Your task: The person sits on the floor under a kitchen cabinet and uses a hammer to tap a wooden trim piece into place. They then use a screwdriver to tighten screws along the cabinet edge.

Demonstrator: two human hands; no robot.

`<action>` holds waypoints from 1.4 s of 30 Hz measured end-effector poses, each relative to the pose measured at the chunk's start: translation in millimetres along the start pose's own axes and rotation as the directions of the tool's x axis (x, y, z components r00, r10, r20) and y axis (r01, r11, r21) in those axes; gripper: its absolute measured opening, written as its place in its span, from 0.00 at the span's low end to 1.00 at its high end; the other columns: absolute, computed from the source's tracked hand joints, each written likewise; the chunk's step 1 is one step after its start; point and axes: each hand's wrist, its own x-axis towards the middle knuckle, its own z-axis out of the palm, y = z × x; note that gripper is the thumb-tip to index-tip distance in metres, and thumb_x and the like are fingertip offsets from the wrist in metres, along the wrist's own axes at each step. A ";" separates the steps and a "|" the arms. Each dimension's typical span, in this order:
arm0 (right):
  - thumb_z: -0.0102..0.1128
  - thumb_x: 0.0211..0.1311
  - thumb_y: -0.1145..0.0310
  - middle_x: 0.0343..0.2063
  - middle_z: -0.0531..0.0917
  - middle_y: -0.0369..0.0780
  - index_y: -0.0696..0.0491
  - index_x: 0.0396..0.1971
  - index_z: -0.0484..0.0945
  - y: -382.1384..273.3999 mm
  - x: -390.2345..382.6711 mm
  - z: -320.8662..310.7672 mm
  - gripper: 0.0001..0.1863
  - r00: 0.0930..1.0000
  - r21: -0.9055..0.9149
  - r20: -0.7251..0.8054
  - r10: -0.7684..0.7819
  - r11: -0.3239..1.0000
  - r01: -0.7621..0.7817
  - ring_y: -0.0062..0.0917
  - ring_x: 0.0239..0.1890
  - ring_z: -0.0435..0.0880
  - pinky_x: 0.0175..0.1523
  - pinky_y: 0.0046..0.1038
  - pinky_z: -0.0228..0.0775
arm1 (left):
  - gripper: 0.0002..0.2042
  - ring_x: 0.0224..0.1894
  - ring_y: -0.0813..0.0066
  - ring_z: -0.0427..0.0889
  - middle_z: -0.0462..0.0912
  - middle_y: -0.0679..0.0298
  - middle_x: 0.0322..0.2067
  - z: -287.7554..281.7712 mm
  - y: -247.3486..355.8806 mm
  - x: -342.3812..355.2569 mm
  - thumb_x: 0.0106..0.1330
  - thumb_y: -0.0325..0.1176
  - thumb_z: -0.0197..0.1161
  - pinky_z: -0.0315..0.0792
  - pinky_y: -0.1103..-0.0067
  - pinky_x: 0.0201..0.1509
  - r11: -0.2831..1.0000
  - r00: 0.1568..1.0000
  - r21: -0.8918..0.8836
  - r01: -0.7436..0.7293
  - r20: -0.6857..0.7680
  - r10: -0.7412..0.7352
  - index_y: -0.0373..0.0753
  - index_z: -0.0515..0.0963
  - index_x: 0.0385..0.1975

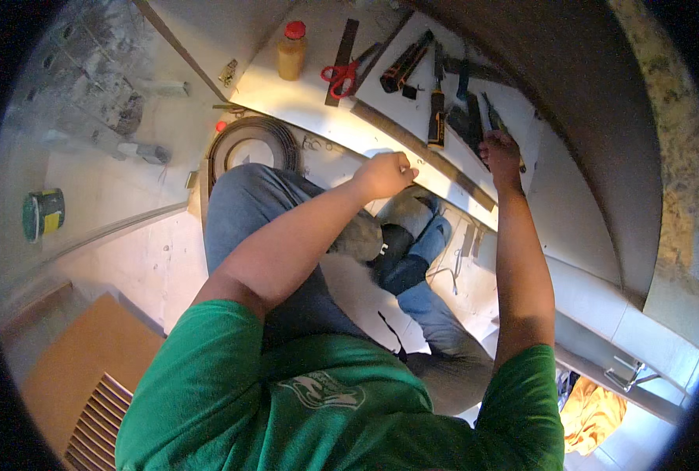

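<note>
Green cloth of the person's shirt (326, 408) filled the near edge, and below it the jeans (247, 204) showed a leg drawn up and a shoe (361, 235) tucked in, so the person sat low on the floor, close to the work. Both forearms reached forward from there. The left hand (385, 174) was curled into a closed fist pressing on the near edge of the white board (302, 98), likely to pin it flat; whether anything lay inside the fist could not be told. The right hand (500, 153) was farther out, fingers bent down on a dark strip (436, 169) that ran along the board's edge, seemingly pressing it into place. I could not tell whether it gripped the strip or only bore on it.

Left of the knee lay a coil (251, 141) of the same dark banding, near enough to feed from. Beyond the hands, tools sat in a row within arm's reach: red scissors (345, 74), a knife (437, 118), a file (342, 59), and a yellow bottle (291, 53). Far left, a green can (43, 213) stood well apart.
</note>
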 end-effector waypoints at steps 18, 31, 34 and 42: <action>0.60 0.71 0.63 0.32 0.78 0.36 0.51 0.42 0.76 -79.0 101.3 75.3 0.08 0.974 0.318 -0.197 0.110 0.947 -0.042 0.25 0.28 0.74 0.28 0.24 0.71 | 0.18 0.38 0.53 0.86 0.85 0.50 0.32 -14.5 -4.1 7.8 0.69 0.47 0.63 0.78 0.65 0.42 0.996 1.000 -0.090 0.025 0.000 -0.025 0.36 0.82 0.38; 0.53 0.74 0.58 0.12 0.61 0.29 0.50 0.39 0.72 -74.1 -243.5 40.1 0.11 0.898 0.891 0.412 -0.154 0.274 -0.362 0.19 0.13 0.61 0.18 0.24 0.55 | 0.32 0.46 0.62 0.83 0.83 0.57 0.51 -18.4 10.8 25.9 0.76 0.58 0.47 0.76 0.68 0.49 0.275 0.918 -0.906 0.321 0.226 -0.326 0.37 0.63 0.67; 0.53 0.73 0.57 0.12 0.60 0.29 0.52 0.40 0.71 -83.3 -297.3 35.3 0.13 0.790 0.830 0.558 -0.255 0.203 -0.520 0.20 0.12 0.61 0.17 0.25 0.55 | 0.40 0.49 0.59 0.83 0.82 0.55 0.53 -26.8 47.4 3.7 0.73 0.68 0.42 0.75 0.66 0.53 0.155 0.890 -0.911 0.382 0.318 -0.325 0.35 0.61 0.68; 0.57 0.67 0.62 0.12 0.62 0.33 0.61 0.40 0.71 -140.0 -351.6 6.0 0.16 0.681 0.646 0.695 -0.231 0.617 -0.449 0.20 0.12 0.61 0.18 0.26 0.55 | 0.35 0.44 0.59 0.86 0.84 0.51 0.50 -117.4 110.3 -73.5 0.73 0.66 0.46 0.79 0.65 0.53 0.122 0.886 -0.940 0.318 0.340 0.313 0.36 0.70 0.57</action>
